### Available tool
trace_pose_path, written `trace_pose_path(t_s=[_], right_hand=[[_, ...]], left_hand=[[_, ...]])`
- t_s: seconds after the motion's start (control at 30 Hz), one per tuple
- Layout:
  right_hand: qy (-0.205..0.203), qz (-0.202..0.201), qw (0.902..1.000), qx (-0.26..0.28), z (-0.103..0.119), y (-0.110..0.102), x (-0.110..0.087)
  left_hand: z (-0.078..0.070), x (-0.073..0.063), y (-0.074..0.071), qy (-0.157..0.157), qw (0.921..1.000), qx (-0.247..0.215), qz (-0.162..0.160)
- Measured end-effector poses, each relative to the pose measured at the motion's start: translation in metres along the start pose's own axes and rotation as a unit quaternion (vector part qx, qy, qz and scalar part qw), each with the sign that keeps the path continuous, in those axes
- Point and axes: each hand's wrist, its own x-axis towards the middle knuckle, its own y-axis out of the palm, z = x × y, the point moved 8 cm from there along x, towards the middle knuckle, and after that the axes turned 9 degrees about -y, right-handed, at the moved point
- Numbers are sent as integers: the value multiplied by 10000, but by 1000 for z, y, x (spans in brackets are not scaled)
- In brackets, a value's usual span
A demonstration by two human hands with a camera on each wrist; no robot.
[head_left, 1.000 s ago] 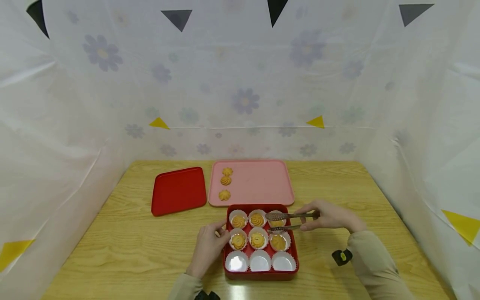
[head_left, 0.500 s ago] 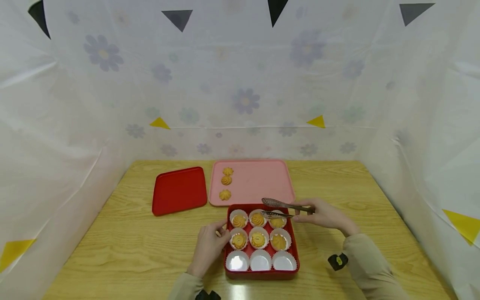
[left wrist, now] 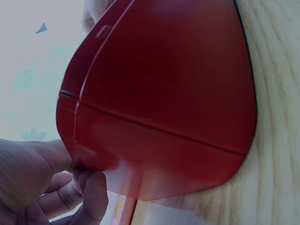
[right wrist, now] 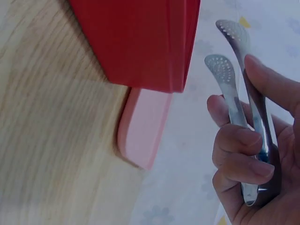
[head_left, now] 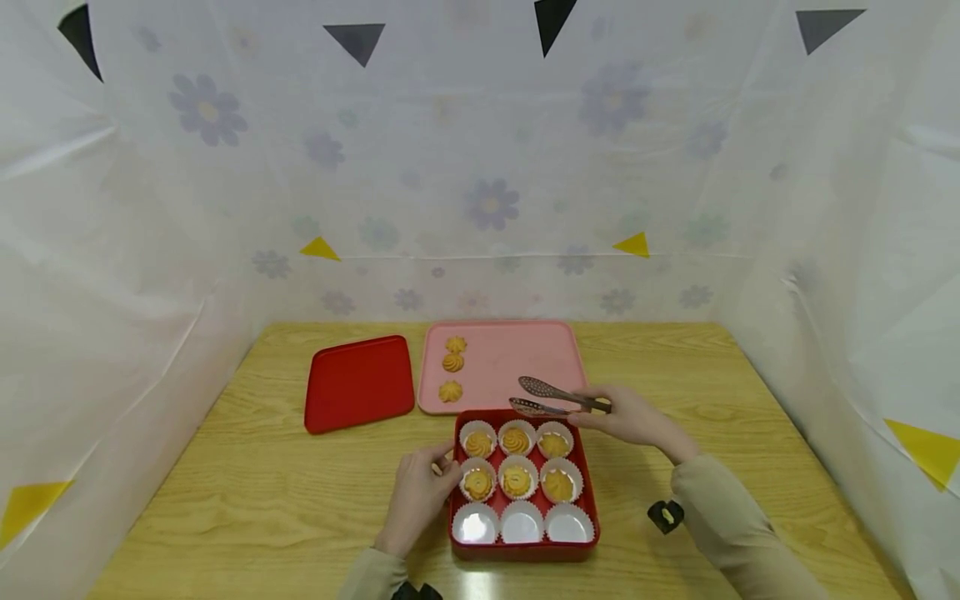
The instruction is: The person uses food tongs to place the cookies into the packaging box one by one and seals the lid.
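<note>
1. Head view: my left hand (head_left: 418, 492) pinches the left wall of the red box (head_left: 525, 552) between thumb and fingers; the left wrist view shows the same grip close up.
2. My right hand (head_left: 630, 415) has its fingers curled round the metal tongs (head_left: 557, 394), whose two perforated tips stand apart over the near edge of the pink tray (head_left: 517, 350), just beyond the box's far edge.
3. The box sits on the wooden table (head_left: 262, 500) in front of me and holds nine white paper cups (head_left: 522, 522) in three rows.
4. One cookie (head_left: 516, 480) lies in each cup of the far and middle rows; the near cups show their bare bottoms.
5. Three piped cookies (head_left: 452, 362) lie along the left side of the pink tray, the two farther ones close together.
6. Left of that tray I see a flat red tray (head_left: 360, 383), turned slightly askew.
7. Behind the table hangs a pale sheet (head_left: 420, 167) with faint flowers.
</note>
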Motion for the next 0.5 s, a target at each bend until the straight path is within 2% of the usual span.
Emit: trace_pose_path(t_s=[0.27,0.5], right_hand=[[87,191,9986,-476,21,-2,19],[106,436,9976,-528,33,-1,41]], left_hand=[[-1,0,-1,119,9999,-20,-43],[-2,0,-1,176,9998,-16,-76]])
